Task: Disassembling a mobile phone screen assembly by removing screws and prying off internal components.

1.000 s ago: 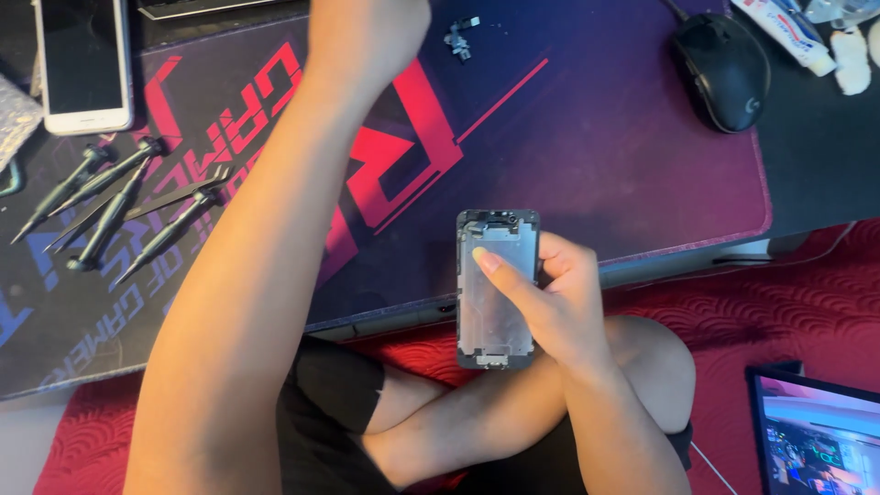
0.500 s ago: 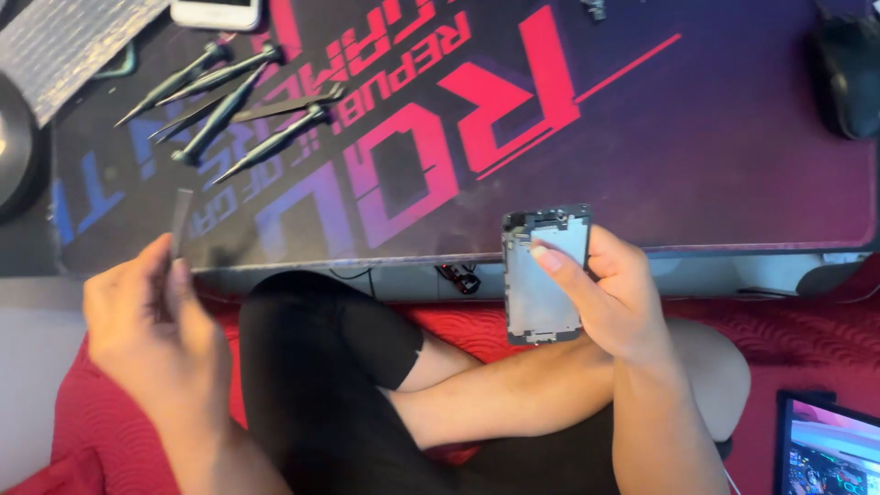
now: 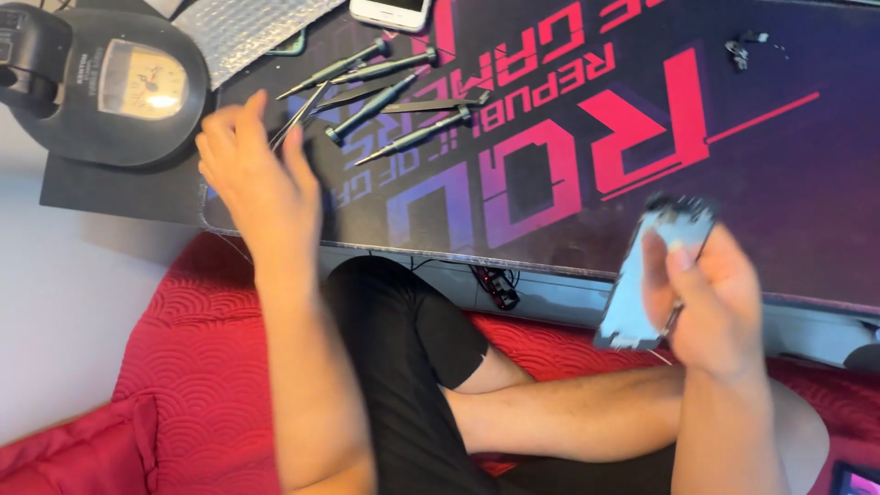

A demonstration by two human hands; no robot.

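Observation:
My right hand [image 3: 720,307] is closed around a silver phone body [image 3: 642,284], holding it tilted and blurred above my lap, just in front of the desk edge. My left hand [image 3: 252,179] is raised over the left end of the dark gaming mat [image 3: 568,174] with fingers spread, and I see nothing in it. It hovers beside several slim screwdrivers [image 3: 403,96] and a pair of thin tweezers [image 3: 298,115] that lie on the mat.
A round black lamp base [image 3: 110,87] stands at the far left, with bubble wrap [image 3: 261,27] behind it. A white phone [image 3: 390,11] and small loose parts [image 3: 744,48] lie at the mat's far side. My crossed legs rest on a red cushion [image 3: 197,367].
The view has swung left and down. My left hand rose from my lap to the mat's left end, and the thin strip it held no longer shows. The phone body tilted in my right hand.

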